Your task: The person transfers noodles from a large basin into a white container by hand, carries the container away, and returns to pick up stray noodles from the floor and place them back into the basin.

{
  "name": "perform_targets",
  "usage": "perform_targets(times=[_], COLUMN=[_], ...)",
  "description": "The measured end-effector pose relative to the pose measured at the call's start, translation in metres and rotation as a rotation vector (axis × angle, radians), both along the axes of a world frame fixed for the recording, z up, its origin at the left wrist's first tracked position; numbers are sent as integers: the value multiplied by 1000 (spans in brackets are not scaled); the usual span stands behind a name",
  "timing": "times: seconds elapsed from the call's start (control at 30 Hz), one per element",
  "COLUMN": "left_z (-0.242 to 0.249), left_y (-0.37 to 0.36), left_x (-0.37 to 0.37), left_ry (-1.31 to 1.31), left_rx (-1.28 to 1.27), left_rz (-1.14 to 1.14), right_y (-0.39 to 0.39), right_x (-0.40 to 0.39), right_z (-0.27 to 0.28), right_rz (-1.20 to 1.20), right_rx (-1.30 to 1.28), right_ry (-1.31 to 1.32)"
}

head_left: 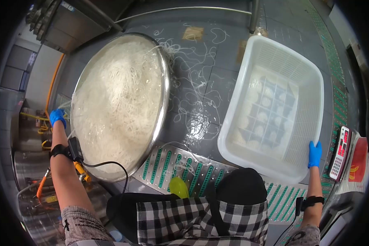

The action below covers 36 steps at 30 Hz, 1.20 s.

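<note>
My left hand (58,117), in a blue glove, is at the far left, beside a yellow pipe and just outside the rim of a large round metal tub (167,84). Its fingers look curled, but what they hold cannot be made out. Thin white noodles (125,88) in cloudy liquid fill the tub. At the right, my gloved right hand (314,154) grips the near right side of a big white plastic basket (229,123). Only the basket's pale bottom shows inside, with a grid pattern seen through it.
Loose noodles (199,84) and a wet patch lie on the grey floor between tub and basket. A metal drain grate (153,164) crosses in front of me. A scale (339,153) and a red and white bag (358,160) are at the far right.
</note>
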State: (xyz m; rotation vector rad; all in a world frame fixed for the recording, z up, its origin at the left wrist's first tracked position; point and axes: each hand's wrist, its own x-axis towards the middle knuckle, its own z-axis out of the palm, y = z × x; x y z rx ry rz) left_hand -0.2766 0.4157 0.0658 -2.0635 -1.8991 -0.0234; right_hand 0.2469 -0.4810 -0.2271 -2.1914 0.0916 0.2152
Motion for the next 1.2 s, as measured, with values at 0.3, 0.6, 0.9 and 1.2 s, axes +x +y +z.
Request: perform_targets(times=[0.3, 0.6, 0.9, 1.2], left_z=[-126, -359, -371, -97], left_y=[-294, -429, -395, -331], left_x=[234, 208, 350, 387], left_ry=[-532, -250, -1147, -498], left_rx=[-298, -843, -1229, -1053], left_rz=[-1259, 413, -119, -768], right_y=[-1, -48, -93, -96], right_x=[2, 16, 25, 31], right_z=[0, -2, -19, -5], right_rz=[3, 22, -37, -81], right_rx=[-68, -187, -145, -284], right_ry=[-14, -74, -62, -97])
